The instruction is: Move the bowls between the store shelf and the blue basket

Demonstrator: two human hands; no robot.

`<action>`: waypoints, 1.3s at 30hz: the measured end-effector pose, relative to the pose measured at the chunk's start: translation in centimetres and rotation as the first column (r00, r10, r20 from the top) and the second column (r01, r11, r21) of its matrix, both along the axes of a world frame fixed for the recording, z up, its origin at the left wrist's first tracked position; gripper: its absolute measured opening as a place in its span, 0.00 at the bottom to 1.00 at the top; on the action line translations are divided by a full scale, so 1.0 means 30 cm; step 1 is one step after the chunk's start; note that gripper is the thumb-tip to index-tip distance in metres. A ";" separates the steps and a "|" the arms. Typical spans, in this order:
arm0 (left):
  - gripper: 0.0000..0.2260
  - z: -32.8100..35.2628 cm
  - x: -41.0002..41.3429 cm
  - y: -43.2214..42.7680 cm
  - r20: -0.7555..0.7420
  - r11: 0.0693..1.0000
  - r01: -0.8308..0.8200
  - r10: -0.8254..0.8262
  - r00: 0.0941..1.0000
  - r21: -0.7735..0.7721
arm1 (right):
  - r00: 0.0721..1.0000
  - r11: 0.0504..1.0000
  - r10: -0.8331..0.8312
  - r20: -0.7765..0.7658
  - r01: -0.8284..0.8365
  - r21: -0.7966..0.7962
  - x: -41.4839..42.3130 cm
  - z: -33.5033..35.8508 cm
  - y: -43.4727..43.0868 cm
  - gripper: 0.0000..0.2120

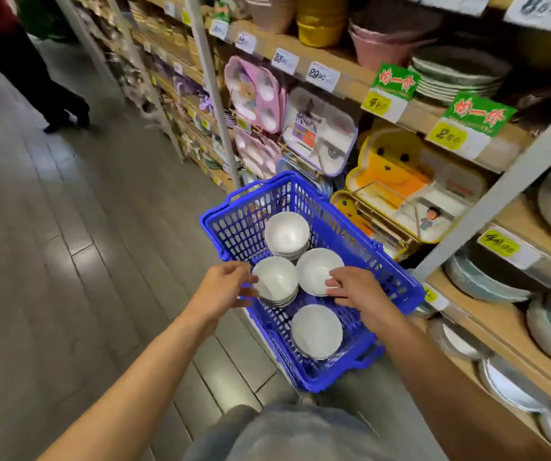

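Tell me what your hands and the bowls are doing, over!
Left hand grips left stack. Right hand pinches right stack rim. Far stack, near stack free in blue basket. Nothing blocking.

On the store shelf (pixel 354 79) edge, two white price tags (pixel 322 76) read roughly "29.90", though blurred. A green sign (pixel 395 79) bears red Chinese characters, seemingly 均一价, above a yellow label (pixel 376 103) reading "4.90". A second green sign (pixel 478 114) carries the same characters over a yellow price label (pixel 447 136) marked "2.90". A lower yellow tag (pixel 498 244) is smeared, perhaps "4.90". At top right, a white card (pixel 543 8) shows a handwritten "800".

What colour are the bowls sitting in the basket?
Plain white; the bowls show best in the head view, inside the blue basket.
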State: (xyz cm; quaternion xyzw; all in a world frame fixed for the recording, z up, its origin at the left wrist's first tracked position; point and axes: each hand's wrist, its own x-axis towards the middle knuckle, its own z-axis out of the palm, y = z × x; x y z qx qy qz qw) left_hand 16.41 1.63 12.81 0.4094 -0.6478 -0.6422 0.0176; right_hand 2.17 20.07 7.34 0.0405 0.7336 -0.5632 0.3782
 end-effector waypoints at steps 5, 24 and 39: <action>0.09 -0.075 -0.205 -0.104 0.073 0.987 0.161 -0.162 0.984 0.014 | 0.991 0.989 -0.113 0.078 0.105 0.106 -0.067 -0.073 -0.021 0.11; 0.17 -0.584 -0.795 -0.149 0.554 0.234 0.963 -0.788 0.270 -0.136 | 0.837 0.732 -0.531 0.128 0.378 0.566 -0.196 -0.427 -0.237 0.18; 0.14 -0.474 -0.807 -0.155 0.500 0.289 0.947 -0.804 0.320 -0.141 | 0.849 0.623 -0.522 -0.080 0.444 0.644 -0.170 -0.315 -0.227 0.09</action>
